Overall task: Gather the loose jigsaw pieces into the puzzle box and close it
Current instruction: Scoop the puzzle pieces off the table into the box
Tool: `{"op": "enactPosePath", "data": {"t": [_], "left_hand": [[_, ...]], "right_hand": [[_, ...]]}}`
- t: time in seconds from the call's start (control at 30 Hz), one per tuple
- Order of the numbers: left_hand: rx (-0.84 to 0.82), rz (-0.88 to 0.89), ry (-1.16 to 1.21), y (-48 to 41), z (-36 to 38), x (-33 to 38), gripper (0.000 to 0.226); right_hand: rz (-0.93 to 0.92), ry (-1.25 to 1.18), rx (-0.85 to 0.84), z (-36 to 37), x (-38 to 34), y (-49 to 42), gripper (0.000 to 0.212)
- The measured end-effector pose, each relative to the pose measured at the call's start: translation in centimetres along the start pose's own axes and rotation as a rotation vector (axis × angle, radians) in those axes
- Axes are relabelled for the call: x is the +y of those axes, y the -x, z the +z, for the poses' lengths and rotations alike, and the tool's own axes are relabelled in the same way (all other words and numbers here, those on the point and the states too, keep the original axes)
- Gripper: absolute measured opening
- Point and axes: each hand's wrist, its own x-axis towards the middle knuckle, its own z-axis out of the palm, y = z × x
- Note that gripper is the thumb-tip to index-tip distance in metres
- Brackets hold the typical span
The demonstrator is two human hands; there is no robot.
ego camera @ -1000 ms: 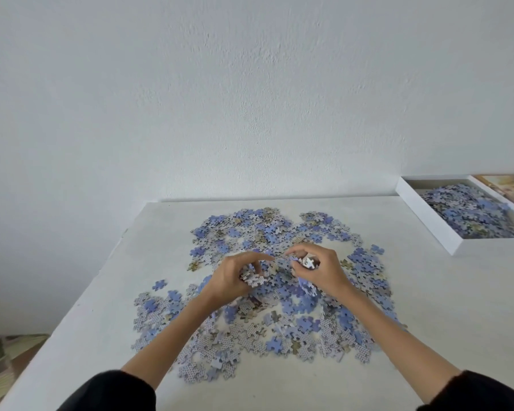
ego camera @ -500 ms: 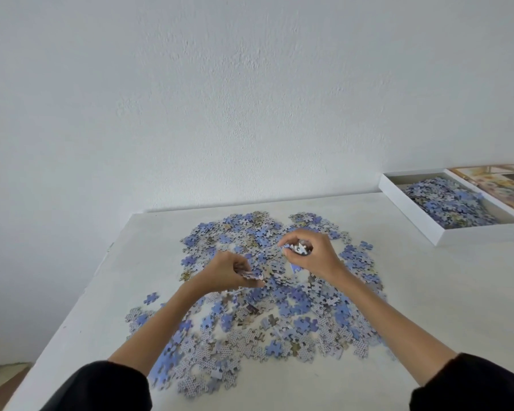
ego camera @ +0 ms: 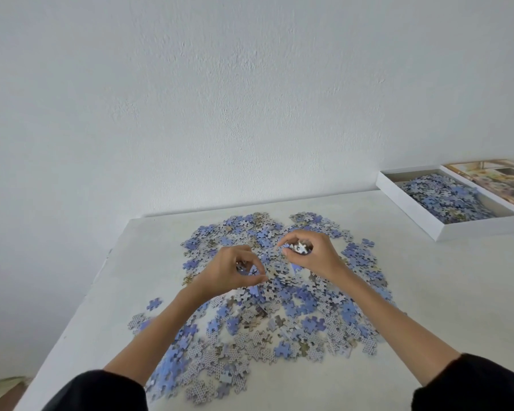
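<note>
One white table (ego camera: 445, 307) bears the spread of loose jigsaw pieces (ego camera: 294, 318). The puzzle box (ego camera: 481, 228), part-filled and open, sits far right. The left hand (ego camera: 229, 271), arched a second ago, now pinches pieces; the right hand (ego camera: 312, 256) still clutches a handful.

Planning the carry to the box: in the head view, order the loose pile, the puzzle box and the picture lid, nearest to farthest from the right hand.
1. Loose pile, directly under the right hand.
2. Puzzle box, far right by the wall.
3. Picture lid, just beyond the box.
</note>
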Motion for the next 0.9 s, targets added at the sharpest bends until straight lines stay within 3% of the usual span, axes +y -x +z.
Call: {"op": "enactPosePath", "data": {"t": [0.37,0.9], "left_hand": [[0.142,0.138,0.009,-4.2,1.9,2.2,0.016],[0.184,0.169,0.017,-20.2,11.9,11.0,0.006]], "right_hand": [[-0.086,-0.022,0.035,-5.8,0.4,-1.2,0.015],[-0.122,0.023,0.045,-24.7,7.5,-3.7,0.012]]}}
